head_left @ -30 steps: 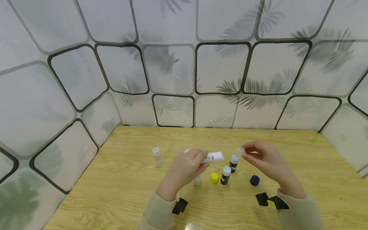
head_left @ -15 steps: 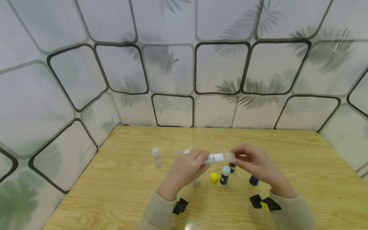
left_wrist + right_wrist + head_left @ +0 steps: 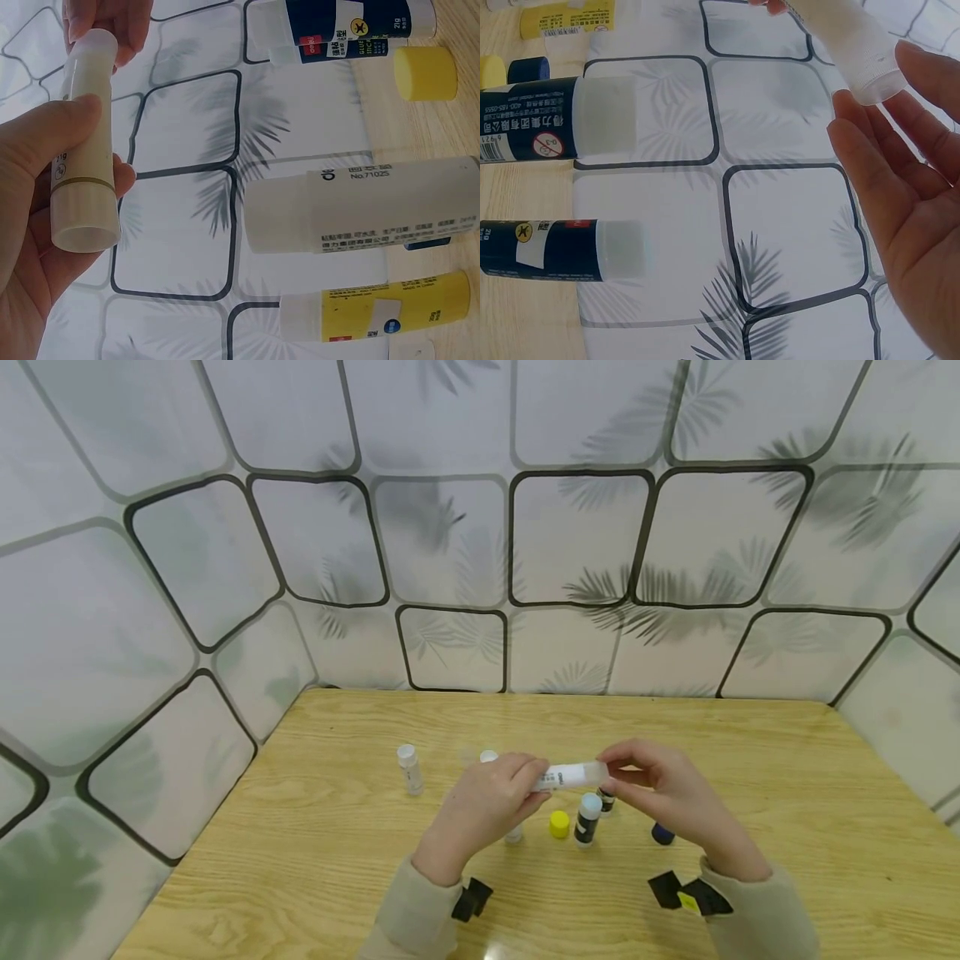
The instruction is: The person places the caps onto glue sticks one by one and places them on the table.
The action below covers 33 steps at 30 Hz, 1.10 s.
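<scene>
— Two hands in view: state of each?
— Left hand [image 3: 480, 797]: fingers and thumb wrapped round held glue stick [image 3: 558, 777], raised above table [image 3: 300, 860], tube near horizontal. Right hand [image 3: 667, 789]: pinching translucent cap [image 3: 596, 773] between thumb and fingertips, at end of same tube.
— Cap and tube: touching or apart?
— Touching, in line. Depth of seating: cannot tell.
— Opposite end of tube?
— Recessed, facing left wrist camera, below left thumb.
— Other containers, and contents?
— Front dark-labelled stick [image 3: 585, 827] and rear dark-labelled stick [image 3: 606, 802]: upright, pale caps fitted, rear unit partly hidden by right hand. White-labelled stick [image 3: 390, 206] and yellow-labelled stick [image 3: 397, 307]: upright, near each other. White-capped stick [image 3: 410, 770]: upright, left side of table. Contents: hidden.
— Loose parts?
— Yellow cap [image 3: 558, 825]: on table, just beside front dark-labelled stick. Dark blue cap [image 3: 663, 835]: on table, partly hidden by right hand.
</scene>
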{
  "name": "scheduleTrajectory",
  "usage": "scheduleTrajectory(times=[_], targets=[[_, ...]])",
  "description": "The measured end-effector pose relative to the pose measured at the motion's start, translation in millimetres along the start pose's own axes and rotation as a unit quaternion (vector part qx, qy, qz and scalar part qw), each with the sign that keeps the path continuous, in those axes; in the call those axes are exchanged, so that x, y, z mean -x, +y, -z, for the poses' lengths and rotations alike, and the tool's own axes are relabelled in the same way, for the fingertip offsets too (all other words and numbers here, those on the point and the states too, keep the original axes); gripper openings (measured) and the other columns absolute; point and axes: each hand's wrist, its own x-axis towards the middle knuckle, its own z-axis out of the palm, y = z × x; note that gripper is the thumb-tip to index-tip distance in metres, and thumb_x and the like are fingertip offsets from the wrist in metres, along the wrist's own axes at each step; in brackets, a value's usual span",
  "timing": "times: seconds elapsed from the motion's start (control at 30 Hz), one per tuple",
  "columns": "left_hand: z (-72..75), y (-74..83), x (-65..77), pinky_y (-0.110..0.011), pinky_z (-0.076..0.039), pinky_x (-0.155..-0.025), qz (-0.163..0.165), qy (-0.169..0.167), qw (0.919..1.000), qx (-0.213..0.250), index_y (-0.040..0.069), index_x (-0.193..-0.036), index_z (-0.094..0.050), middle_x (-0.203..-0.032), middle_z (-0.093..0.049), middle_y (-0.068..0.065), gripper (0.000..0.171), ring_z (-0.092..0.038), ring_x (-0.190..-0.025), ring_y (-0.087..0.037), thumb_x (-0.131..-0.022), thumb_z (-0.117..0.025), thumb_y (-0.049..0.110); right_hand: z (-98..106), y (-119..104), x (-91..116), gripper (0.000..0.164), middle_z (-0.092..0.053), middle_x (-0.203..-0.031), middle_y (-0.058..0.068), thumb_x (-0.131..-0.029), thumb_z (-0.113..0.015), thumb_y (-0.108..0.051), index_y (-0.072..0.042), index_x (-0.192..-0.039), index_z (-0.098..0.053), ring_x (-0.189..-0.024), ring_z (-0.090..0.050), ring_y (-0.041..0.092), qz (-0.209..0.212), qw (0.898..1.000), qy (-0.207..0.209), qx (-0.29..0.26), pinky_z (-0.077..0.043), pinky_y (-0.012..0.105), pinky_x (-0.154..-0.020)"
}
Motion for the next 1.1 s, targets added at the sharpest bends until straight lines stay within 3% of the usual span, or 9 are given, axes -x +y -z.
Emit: scheduleTrajectory(times=[0.63,1.1], targets=[[1.9,0.4,-0.7,-0.018,-0.048,-0.066,-0.004,-0.007,0.9999,-0.013,0.005,-0.100,-0.062,-0.094,-0.062,-0.003,0.030,-0.059,-0.079,-0.011,-0.079,-0.066,0.025,-5.0,-2.2,-1.6,0.024,-0.059,-0.094,0.007,-0.075,-0.064,0.007,0.000,-0.098,-0.060,-0.086,-0.057,0.009,0.000,0.999,0.007,0.040,-0.049,0.025,-0.072],[3.4,2.1,-1.2,-0.018,-0.048,-0.066,-0.007,-0.010,0.9997,-0.022,0.006,-0.100,-0.062,-0.095,-0.062,-0.002,0.030,-0.059,-0.081,-0.010,-0.080,-0.066,0.027,-8.8,-2.6,-2.0,0.023,-0.059,-0.094,0.006,-0.076,-0.064,0.006,-0.002,-0.097,-0.060,-0.086,-0.057,0.010,0.007,0.999,0.001,0.035,-0.049,0.025,-0.073]])
